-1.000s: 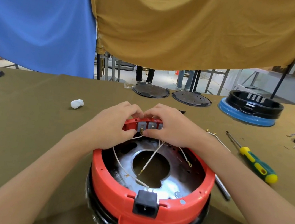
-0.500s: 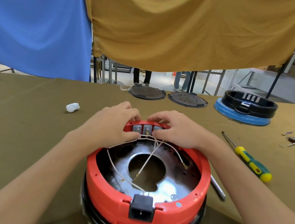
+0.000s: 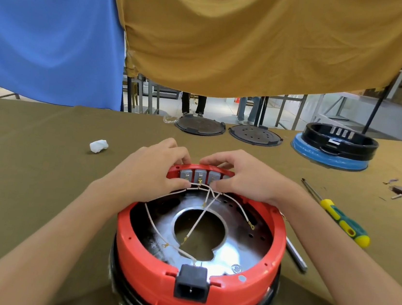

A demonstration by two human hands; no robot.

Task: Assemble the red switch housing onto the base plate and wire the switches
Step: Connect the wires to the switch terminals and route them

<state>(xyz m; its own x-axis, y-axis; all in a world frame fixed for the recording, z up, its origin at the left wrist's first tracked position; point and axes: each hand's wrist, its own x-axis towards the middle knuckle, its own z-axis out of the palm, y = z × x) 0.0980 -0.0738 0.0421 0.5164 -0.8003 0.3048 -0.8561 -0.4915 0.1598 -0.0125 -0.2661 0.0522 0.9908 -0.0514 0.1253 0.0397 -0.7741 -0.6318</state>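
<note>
Both forearms reach fwd from bottom corners, converging at centre. L hand [image 3: 150, 171] palm down, fingers curled over far edge, thumb tucked under near side, pinching. R hand [image 3: 243, 180] mirrors it: fingers curled over top, thumb under. Fingertips of both hands nearly meet, wrists level, knuckles up.

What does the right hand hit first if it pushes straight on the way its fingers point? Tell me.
Probably the left hand. The right hand points leftward along the red switch block, and both hands' fingertips nearly meet above it. Depth is unclear from this one view.
</note>
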